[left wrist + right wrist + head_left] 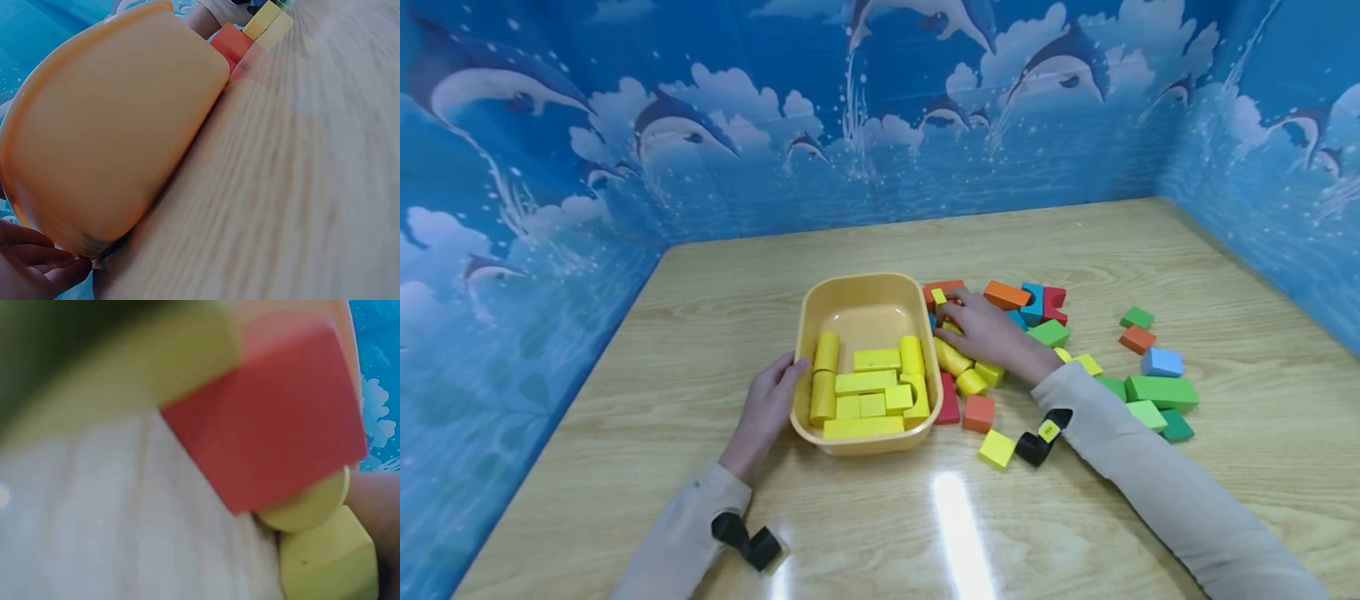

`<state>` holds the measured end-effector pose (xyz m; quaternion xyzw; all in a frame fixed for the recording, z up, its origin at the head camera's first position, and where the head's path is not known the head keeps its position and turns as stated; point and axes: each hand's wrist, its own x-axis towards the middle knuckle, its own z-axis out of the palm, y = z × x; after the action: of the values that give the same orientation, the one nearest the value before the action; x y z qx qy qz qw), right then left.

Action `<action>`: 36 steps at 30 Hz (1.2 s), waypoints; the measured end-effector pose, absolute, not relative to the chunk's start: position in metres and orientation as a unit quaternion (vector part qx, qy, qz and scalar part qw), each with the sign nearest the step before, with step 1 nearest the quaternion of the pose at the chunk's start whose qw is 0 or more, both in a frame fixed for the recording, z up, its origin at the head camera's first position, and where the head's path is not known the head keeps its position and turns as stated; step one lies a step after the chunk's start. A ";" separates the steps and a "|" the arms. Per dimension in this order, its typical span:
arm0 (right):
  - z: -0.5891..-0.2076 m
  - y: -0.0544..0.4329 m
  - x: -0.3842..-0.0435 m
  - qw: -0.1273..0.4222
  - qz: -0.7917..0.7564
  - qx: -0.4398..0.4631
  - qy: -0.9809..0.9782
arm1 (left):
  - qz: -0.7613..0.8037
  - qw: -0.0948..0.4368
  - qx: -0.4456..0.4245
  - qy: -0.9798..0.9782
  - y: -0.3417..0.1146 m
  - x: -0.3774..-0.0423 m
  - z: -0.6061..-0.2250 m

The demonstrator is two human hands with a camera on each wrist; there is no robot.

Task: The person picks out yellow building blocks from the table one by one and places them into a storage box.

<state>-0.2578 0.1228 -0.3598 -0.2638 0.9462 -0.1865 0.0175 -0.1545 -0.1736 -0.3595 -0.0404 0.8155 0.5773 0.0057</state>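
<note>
A light orange plastic tub (868, 281) stands on the table with several yellow blocks (865, 382) inside, both cylinders and rectangular pieces. My left hand (767, 400) grips its left wall, thumb over the rim and fingers outside; the left wrist view shows those fingers (37, 253) low against the wall. Beyond the tub's right side, my right hand (981, 329) reaches into a pile of mixed blocks. Its bent fingers are around yellow pieces close to a small yellow block (938, 296); whether they pinch one is hidden. Below that hand lie a yellow cylinder (952, 357) and a red block (269, 419).
Orange (1006, 295), blue (1033, 304) and red (1055, 305) blocks lie behind the right hand. Green blocks (1162, 392) and a light blue block (1162, 362) are scattered farther right. A yellow block (997, 450) lies near the right cuff. A dolphin-print curtain (880, 167) borders the table.
</note>
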 end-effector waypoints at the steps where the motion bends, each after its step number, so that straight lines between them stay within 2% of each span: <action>1: -0.358 0.124 -0.258 0.030 -0.175 -0.256 0.950 | 0.577 0.006 -0.040 0.816 -0.173 -0.155 -0.360; 5: -0.353 0.127 -0.257 0.062 -0.163 -0.231 0.957 | 0.577 0.005 -0.038 0.816 -0.173 -0.156 -0.360; 8: -0.351 0.127 -0.257 0.064 -0.161 -0.226 0.959 | 0.575 0.004 -0.037 0.817 -0.172 -0.156 -0.360; 15: -0.347 0.125 -0.257 0.018 -0.162 -0.244 0.956 | 0.571 0.004 -0.036 0.820 -0.172 -0.156 -0.359; 20: -0.337 0.120 -0.258 -0.012 -0.233 -0.251 0.939 | 0.567 0.002 -0.036 0.823 -0.175 -0.156 -0.359; 26: -0.330 0.104 -0.260 -0.014 -0.290 -0.288 0.912 | 0.569 0.002 -0.036 0.821 -0.176 -0.156 -0.360; 36: -0.322 0.090 -0.259 -0.040 -0.279 -0.276 0.919 | 0.565 -0.006 -0.034 0.824 -0.175 -0.155 -0.361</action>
<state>-0.2587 0.0896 -0.3222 -0.2755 0.9190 -0.2792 -0.0398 -0.1551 -0.1753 -0.3609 -0.0337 0.8243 0.5652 -0.0058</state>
